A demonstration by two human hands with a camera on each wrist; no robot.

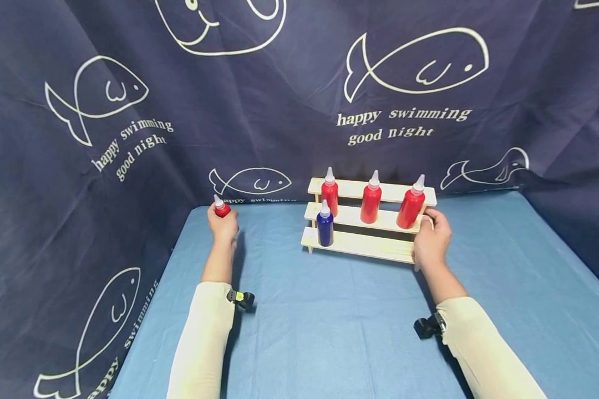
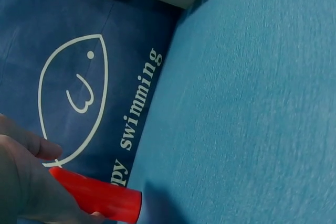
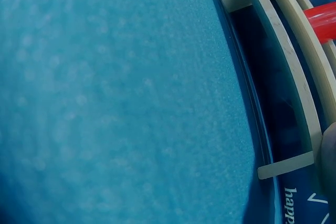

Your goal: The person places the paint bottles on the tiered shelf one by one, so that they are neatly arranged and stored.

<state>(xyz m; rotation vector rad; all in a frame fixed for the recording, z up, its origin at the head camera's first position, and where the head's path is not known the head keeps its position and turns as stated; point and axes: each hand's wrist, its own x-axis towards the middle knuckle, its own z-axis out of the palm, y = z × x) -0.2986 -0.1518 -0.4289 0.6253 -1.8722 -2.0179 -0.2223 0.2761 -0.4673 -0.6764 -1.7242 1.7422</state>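
Observation:
At the back left of the table my left hand (image 1: 223, 226) holds a red squeeze bottle (image 1: 222, 209) with a pointed whitish cap. In the left wrist view the red bottle (image 2: 105, 199) lies aslant, its base sticking out past the fingers. My right hand (image 1: 432, 239) grips the right end of a three-tier wooden rack (image 1: 364, 245). Three red bottles, at left (image 1: 330, 194), centre (image 1: 371, 204) and right (image 1: 411, 209), stand on the middle tier. A dark blue bottle (image 1: 325, 228) stands on the lowest tier, at its left end.
A blue cloth (image 1: 319, 321) covers the table. Behind it and at the sides hangs a dark blue curtain (image 1: 299, 111) with white fish outlines and lettering. The rack's end leg (image 3: 286, 165) shows in the right wrist view, beside the cloth.

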